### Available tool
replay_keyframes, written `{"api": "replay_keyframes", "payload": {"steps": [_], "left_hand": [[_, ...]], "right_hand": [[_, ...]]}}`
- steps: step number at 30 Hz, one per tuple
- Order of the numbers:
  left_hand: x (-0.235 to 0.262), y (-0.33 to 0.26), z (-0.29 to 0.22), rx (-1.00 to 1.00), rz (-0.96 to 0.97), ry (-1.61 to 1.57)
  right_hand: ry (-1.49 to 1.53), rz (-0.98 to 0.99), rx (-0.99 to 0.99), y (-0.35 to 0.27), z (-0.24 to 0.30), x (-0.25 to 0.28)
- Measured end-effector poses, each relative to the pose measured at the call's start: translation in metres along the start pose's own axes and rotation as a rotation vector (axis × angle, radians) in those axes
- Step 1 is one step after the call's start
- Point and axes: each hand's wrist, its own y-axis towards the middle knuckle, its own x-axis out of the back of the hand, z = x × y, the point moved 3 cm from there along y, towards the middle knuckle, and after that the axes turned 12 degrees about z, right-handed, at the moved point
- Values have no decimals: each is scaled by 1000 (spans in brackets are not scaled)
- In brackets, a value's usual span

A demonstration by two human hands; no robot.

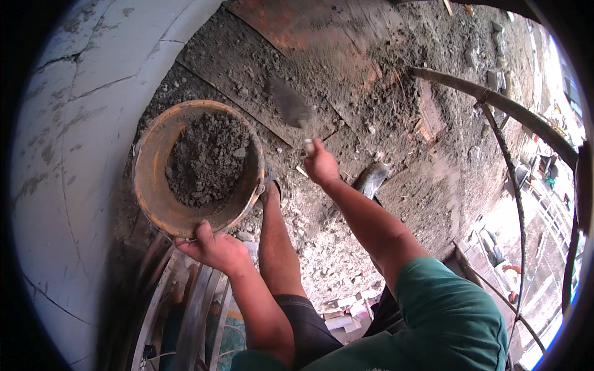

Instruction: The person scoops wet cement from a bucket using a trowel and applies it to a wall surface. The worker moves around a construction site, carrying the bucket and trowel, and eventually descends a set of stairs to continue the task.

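Observation:
My left hand (213, 248) grips the near rim of a round, dirt-stained bucket (154, 185), with the thumb over the edge. Inside the bucket lies crumbly grey mortar or rubble (210, 161). To the right of it, my right hand (322, 164) is closed round the pale handle of a trowel (291, 106). The trowel's dark blade points away and is blurred by motion. It is held over the dirt-covered boards, apart from the bucket.
A cracked white wall (93, 136) rises on the left. Debris-strewn boards (297, 31) spread ahead. Bamboo poles (513, 102) cross on the right, with a lower level beyond, where a person (504, 275) shows. Metal rails (192, 315) stand below the bucket. My feet are on the rubble.

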Motion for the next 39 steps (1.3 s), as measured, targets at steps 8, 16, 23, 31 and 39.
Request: {"api": "replay_keyframes", "payload": {"steps": [8, 16, 23, 31, 39], "left_hand": [[7, 10, 7, 78, -71, -45], [6, 10, 1, 120, -66, -32], [8, 12, 9, 128, -60, -65], [10, 17, 19, 157, -1, -27], [13, 27, 29, 138, 6, -15]], "right_hand": [[-3, 29, -82, 25, 15, -27], [86, 14, 59, 3, -1, -3], [-126, 88, -50, -14, -96, 52], [230, 157, 246, 129, 116, 37], [-164, -37, 522, 96, 185, 55]]}}
